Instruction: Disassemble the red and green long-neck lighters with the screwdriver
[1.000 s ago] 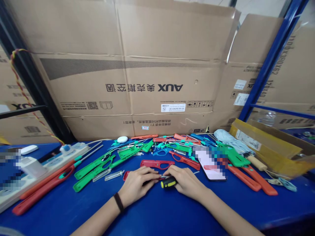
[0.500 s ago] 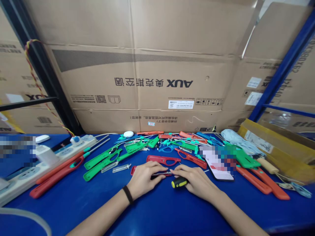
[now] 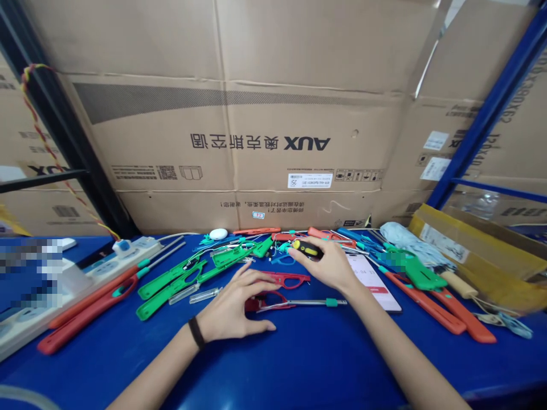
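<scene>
My right hand (image 3: 332, 263) is raised over the loose parts, its fingers closed round a screwdriver (image 3: 307, 249) with a black and yellow handle. Open and fingers spread, my left hand (image 3: 233, 304) is at the near end of an opened red long-nosed lighter (image 3: 280, 300) and partly hides it. A metal tube (image 3: 307, 302) with a teal collar (image 3: 331, 302) runs to the right from that lighter. Just behind lies a separate red lighter shell half (image 3: 294, 279). Green shell halves (image 3: 171, 297) and clear fuel tanks (image 3: 204, 295) lie left of my hands.
A phone (image 3: 380, 287) with a lit screen lies beyond my right wrist. Orange lighters (image 3: 427, 304) and a green one (image 3: 423, 273) are at the right, near a yellow-taped box (image 3: 491, 250). A power strip (image 3: 102, 265) and red lighters (image 3: 85, 316) line the left. Cardboard (image 3: 256, 114) stands behind.
My right hand has lifted away from the red lighter and moved back with the screwdriver. My left hand has opened and shifted left, leaving the lighter and its metal tube on the table.
</scene>
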Demonstrator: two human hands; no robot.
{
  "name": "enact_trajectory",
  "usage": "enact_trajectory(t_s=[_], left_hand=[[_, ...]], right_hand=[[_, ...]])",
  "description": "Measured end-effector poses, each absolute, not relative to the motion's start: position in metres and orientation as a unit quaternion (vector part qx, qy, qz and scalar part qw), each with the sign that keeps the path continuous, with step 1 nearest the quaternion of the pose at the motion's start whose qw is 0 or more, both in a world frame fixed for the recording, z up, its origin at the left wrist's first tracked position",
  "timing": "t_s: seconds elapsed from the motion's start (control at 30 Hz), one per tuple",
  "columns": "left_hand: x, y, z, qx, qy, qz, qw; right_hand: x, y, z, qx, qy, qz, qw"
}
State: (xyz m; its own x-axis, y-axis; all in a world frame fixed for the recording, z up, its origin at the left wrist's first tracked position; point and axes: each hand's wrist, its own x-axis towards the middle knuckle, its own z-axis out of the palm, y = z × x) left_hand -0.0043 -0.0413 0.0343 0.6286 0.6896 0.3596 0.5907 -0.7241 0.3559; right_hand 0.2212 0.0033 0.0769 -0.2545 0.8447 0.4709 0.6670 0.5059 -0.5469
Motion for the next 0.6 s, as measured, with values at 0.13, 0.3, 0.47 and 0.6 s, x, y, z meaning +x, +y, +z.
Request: enact_trajectory(t_s=[0.13, 0.3, 0.47, 0.6], left_hand=[[-0.015, -0.040, 0.040, 0.880, 0.393, 0.244, 0.102], [-0.010, -0.039, 0.034, 0.885, 0.388, 0.226, 0.120], [-0.008, -0.036, 0.030, 0.891, 0.368, 0.225, 0.142], [-0.010, -0.032, 0.025, 0.880, 0.369, 0.236, 0.183]], right_hand=[[0.213, 0.007, 0.069, -0.478, -0.803, 0.089, 0.344], [0.234, 0.017, 0.051, -0.380, -0.890, 0.192, 0.164], [0.240, 0.024, 0.040, -0.331, -0.880, 0.323, 0.110], [0.233, 0.029, 0.038, -0.329, -0.847, 0.405, 0.102]])
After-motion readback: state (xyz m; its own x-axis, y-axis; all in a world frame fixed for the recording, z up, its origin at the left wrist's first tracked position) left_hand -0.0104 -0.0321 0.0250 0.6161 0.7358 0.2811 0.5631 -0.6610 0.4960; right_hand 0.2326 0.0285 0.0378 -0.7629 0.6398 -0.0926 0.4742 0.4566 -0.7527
